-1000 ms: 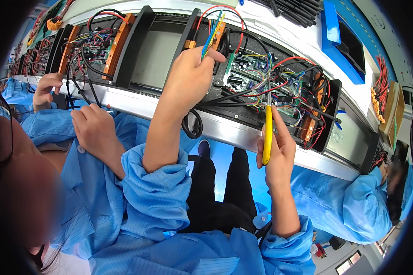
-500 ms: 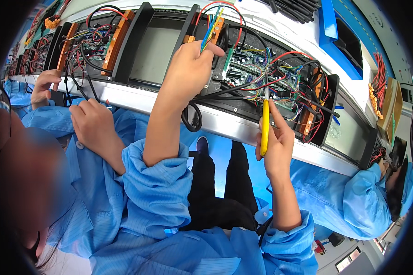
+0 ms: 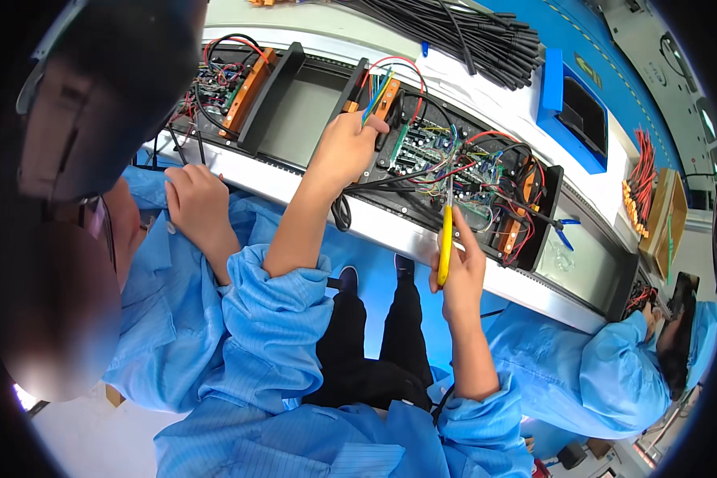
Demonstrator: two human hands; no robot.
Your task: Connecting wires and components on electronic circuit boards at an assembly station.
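My left hand (image 3: 344, 155) is closed around a bundle of thin coloured wires (image 3: 377, 99), yellow, green and blue, whose ends stick up above the fingers. It is at the left end of a green circuit board (image 3: 410, 150) set in a black housing. In my right hand (image 3: 462, 275) is a yellow-handled tool (image 3: 446, 247) with a slim metal shaft, its exact kind unclear. The shaft points away from me, over the tangle of thin wires on the board. Black cables (image 3: 390, 182) run across the housing's near side between my hands.
Orange blocks (image 3: 518, 213) stand at the housing's ends. A blue bin (image 3: 570, 115) and a heap of black cables (image 3: 486, 40) lie beyond the rail. At left, a co-worker's hand (image 3: 199, 199) is near another wired unit (image 3: 207, 88); another person's sleeve (image 3: 625, 370) shows at right.
The view has shifted, and a co-worker's dark-capped head now covers the upper left. My left hand keeps the wires; my right still holds the yellow-handled tool over the board.
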